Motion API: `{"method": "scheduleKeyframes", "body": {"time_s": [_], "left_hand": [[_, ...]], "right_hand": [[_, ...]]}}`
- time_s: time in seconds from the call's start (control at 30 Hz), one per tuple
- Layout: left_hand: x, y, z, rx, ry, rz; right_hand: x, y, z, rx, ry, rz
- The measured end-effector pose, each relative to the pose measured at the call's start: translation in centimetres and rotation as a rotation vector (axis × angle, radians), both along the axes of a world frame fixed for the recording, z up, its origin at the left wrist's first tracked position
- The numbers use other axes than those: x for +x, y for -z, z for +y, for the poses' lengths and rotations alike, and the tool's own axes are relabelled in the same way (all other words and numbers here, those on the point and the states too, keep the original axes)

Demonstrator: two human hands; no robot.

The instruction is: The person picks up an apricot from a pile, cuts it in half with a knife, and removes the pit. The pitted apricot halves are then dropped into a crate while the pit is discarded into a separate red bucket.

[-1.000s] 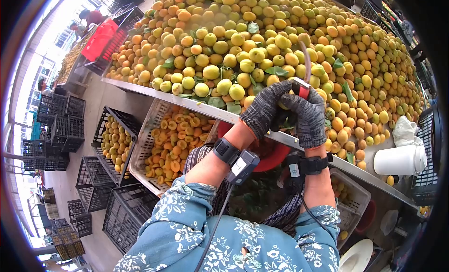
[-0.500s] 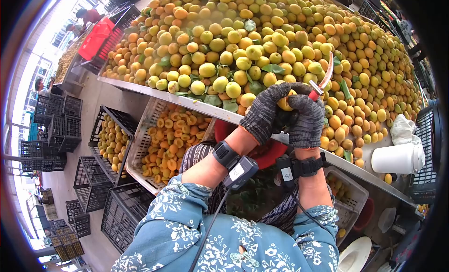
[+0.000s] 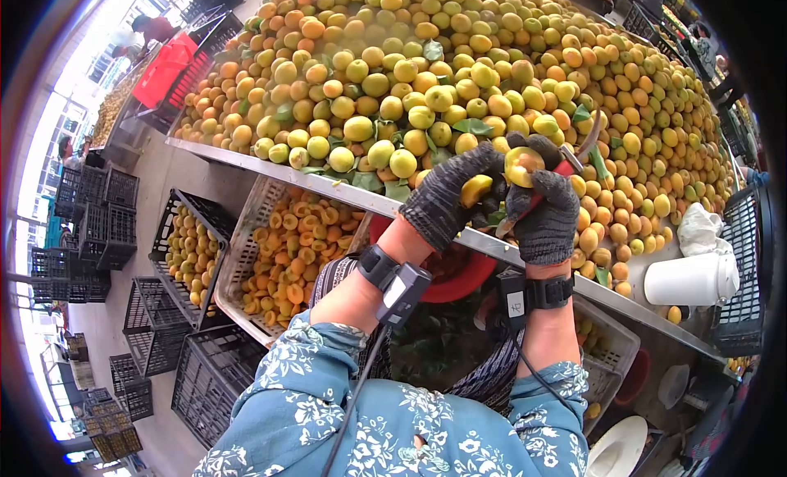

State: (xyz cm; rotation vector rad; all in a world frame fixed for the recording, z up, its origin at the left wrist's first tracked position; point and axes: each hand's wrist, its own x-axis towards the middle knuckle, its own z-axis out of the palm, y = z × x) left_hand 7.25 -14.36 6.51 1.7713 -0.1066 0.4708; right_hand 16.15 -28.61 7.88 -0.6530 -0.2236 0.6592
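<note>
Grey knit gloves now parted, the apricot whole half a second ago now split, my left hand [image 3: 447,200] pinching one apricot half [image 3: 475,190], my right hand [image 3: 545,214] clenching the knife [image 3: 571,159] and cupping the other half [image 3: 525,165] at the fingertips, red bowl [image 3: 459,276] beneath, fruit pile [image 3: 410,67] beyond.

Knife [image 3: 584,145]: red handle mostly buried in the right hand [image 3: 545,214]; blade blurred, edge unreadable.
Fruit piece [image 3: 475,188] in the left hand [image 3: 447,198]: partly covered by fingers, probably a half.
Red bowl [image 3: 475,280]: largely hidden behind table rim [image 3: 270,173] and wrist.
Fruit heap [image 3: 426,67]: cut off at the top edge.
</note>
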Motion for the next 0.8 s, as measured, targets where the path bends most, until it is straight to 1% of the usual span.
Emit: {"method": "scheduleKeyframes", "body": {"time_s": [0.07,0.1,0.13,0.2,0.23,0.3,0.33,0.4,0.43,0.5,0.53,0.57,0.6,0.63,0.67,0.73,0.8], "left_hand": [[0.4,1.0,0.0,-0.381,-0.015,0.315],[0.9,1.4,-0.3,-0.719,-0.055,0.333],[0.9,1.3,-0.2,-0.718,-0.057,0.331],[0.8,1.3,-0.2,-0.591,-0.086,0.245],[0.7,1.3,0.0,-0.591,-0.088,0.246],[0.2,1.1,0.6,-0.612,-0.007,0.315],[0.2,0.5,0.7,-0.613,-0.008,0.317],[0.3,-0.9,0.5,-0.548,0.098,0.309],[0.2,-1.5,0.3,-0.550,0.101,0.313],[0.0,-2.3,-0.2,-1.068,0.256,0.385],[0.1,-1.9,-0.5,-1.070,0.260,0.390],[0.4,-1.4,-0.9,-1.000,0.260,0.379],[0.5,-1.1,-1.2,-0.931,0.260,0.367],[0.3,-1.8,-1.4,-0.720,0.204,0.397],[0.4,-1.7,-1.6,-0.722,0.206,0.402],[0.5,-1.5,-1.9,-0.555,0.163,0.435],[0.6,-1.8,-2.1,-0.585,0.171,0.463]], "right_hand": [[-0.3,-0.3,0.3,-0.017,-0.028,-0.006],[-0.6,-0.7,0.6,-0.084,-0.009,-0.067],[-0.8,-1.3,0.8,-0.151,0.009,-0.129],[-0.9,-1.5,0.7,-0.193,-0.015,-0.145],[-0.9,-1.6,0.7,-0.227,0.015,-0.151],[-0.2,-1.5,0.1,-0.297,0.058,-0.186],[0.5,-1.2,0.1,-0.239,0.097,-0.222],[1.6,-1.1,-0.4,-0.214,0.208,-0.273],[1.8,-1.5,-0.5,-0.216,0.255,-0.193],[2.1,-2.2,-0.8,-0.096,0.239,-0.189],[2.2,-2.5,-0.9,-0.023,0.229,-0.178],[2.2,-2.7,-1.0,-0.025,0.234,-0.175],[2.0,-3.0,-0.9,0.029,0.233,-0.169],[1.9,-3.3,-0.9,0.083,0.232,-0.164],[1.8,-3.5,-0.9,0.080,0.236,-0.160],[1.8,-4.0,-0.8,0.074,0.254,-0.301],[1.8,-4.2,-0.9,0.074,0.254,-0.304]]}}
